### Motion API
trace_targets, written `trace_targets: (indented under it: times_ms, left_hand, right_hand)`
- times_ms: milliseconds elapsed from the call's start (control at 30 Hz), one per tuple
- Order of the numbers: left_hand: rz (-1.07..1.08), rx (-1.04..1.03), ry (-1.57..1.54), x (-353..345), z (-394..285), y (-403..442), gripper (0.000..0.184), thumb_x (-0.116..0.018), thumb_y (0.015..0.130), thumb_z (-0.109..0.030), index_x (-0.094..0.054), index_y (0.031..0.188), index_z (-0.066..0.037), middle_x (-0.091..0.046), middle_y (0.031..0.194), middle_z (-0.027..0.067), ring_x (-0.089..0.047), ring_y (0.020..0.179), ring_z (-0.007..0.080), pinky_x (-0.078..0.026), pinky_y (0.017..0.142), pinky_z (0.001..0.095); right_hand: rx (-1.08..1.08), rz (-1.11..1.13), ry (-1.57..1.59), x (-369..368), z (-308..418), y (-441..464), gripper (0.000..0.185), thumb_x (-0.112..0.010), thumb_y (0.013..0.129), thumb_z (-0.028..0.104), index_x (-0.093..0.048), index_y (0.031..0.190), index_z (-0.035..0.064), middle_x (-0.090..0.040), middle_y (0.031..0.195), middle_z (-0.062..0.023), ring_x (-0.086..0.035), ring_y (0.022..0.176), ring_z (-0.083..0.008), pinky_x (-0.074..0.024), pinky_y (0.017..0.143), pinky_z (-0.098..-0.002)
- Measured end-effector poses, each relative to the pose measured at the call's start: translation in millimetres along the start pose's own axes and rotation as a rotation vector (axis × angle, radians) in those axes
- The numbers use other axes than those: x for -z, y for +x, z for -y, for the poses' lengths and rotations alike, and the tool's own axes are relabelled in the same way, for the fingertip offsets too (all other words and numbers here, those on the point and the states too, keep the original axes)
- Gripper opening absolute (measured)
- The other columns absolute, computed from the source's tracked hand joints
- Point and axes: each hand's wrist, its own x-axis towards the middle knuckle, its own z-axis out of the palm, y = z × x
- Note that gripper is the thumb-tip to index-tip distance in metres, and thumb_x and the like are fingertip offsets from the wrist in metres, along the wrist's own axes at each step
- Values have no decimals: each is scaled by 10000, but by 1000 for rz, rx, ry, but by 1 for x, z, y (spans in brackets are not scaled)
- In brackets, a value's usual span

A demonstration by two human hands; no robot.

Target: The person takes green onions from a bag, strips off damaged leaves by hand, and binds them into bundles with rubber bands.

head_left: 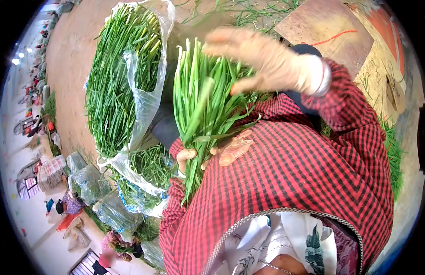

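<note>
My left hand [188, 158] is closed around the leafy lower part of a bunch of chives [208, 96]. The white stem ends point up and away from me, and the leaf tips hang below the fist. My right hand [267, 59], in a pale glove with a white cuff, hovers over the upper right of the bunch. Its thumb and fingers are apart, and the fingertips are smeared by motion. Left of the bunch lies a large heap of chives [123, 82] in a clear plastic bag [150, 103].
Loose green leaves [258, 16] are scattered on the brown floor [68, 91]. A board [329, 34] with a red string lies at upper right, scissors [395, 94] near it. Wrapped plastic bundles [114, 211] line the lower left, with other people [73, 201] beyond.
</note>
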Motion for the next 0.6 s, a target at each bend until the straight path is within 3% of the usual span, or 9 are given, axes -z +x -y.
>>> trace_targets:
  times_ms: [133,167,267,400,500,600]
  left_hand:
    - [-63,26,80,-5,2,-2,634,-547,769,-300,-474,1239,118,-628,985,256,-603,584,188,-490,447,208]
    - [-83,-6,82,-9,4,-2,622,-544,772,-306,-490,1231,109,-635,958,252,-604,582,183,-483,440,203]
    - [-159,-22,137,-13,5,-5,614,-556,768,-339,-521,1220,76,-650,932,217,-603,577,159,-469,428,197]
    - [-176,19,218,-15,5,-2,649,-581,752,-385,-530,1217,65,-664,941,175,-588,556,131,-441,412,189]
    - [-116,94,252,-6,4,1,671,-607,735,-389,-527,1218,70,-671,956,167,-581,557,120,-439,422,193]
    - [-73,129,195,3,9,-1,718,-641,725,-349,-467,1280,72,-667,1001,174,-585,583,115,-405,434,181]
  right_hand:
    - [84,39,171,-37,27,7,700,-785,611,248,-550,1265,163,-410,1378,-186,-376,1292,-380,-302,1075,-481]
    - [119,0,182,-42,30,9,554,-768,617,214,-623,1147,144,-442,1344,-173,-389,1285,-366,-306,1068,-482]
    - [93,34,279,-46,39,12,312,-740,620,149,-666,922,125,-529,1180,-120,-423,1247,-332,-319,1048,-473]
    - [127,22,251,-51,47,8,252,-735,605,142,-635,835,118,-541,1138,-100,-432,1234,-328,-313,1046,-472]
    - [127,111,286,-41,47,8,167,-707,650,177,-600,764,120,-541,1010,-75,-498,1061,-297,-382,933,-441]
    - [151,52,385,-36,31,10,148,-666,702,131,-584,820,96,-560,873,-62,-539,895,-266,-430,812,-379]
